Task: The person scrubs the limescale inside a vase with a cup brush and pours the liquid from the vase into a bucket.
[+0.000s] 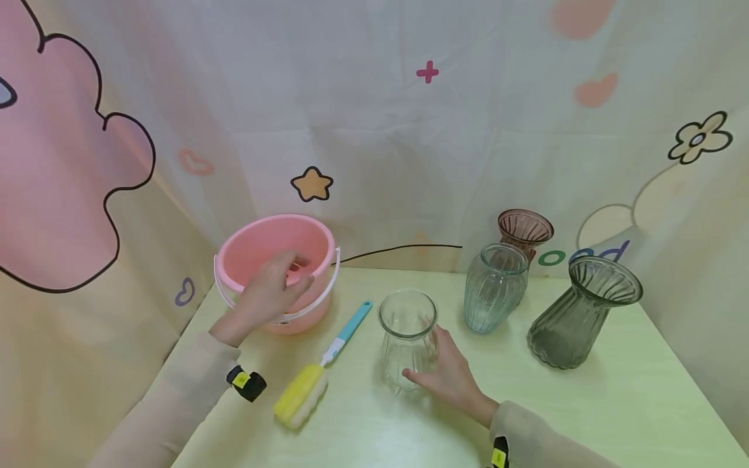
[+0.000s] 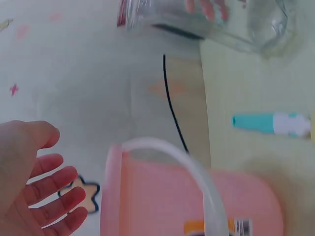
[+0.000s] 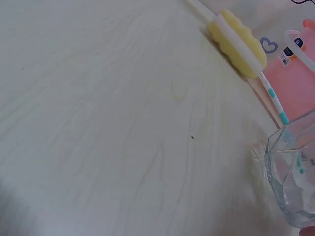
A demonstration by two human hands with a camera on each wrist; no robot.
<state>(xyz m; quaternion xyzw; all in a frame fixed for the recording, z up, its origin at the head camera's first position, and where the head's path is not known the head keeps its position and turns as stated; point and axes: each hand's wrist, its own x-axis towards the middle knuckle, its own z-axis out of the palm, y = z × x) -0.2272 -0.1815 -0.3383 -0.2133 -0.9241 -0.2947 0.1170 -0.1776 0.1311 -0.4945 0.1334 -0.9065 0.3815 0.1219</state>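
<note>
At four o'clock from the loosely spread, empty left hand, the clear vase, roughly upright, is gripped by the curled right hand.

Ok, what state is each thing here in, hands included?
Left hand: relaxed, holding nothing.
Right hand: gripping the clear vase.
Clear vase: mouth up.
Pink bucket: upright, uncovered.
White handle: lowered.
Brush: lying down.
Blue-green vase: standing.
Red vase: upright, partly hidden.
Grey vase: standing.
</note>
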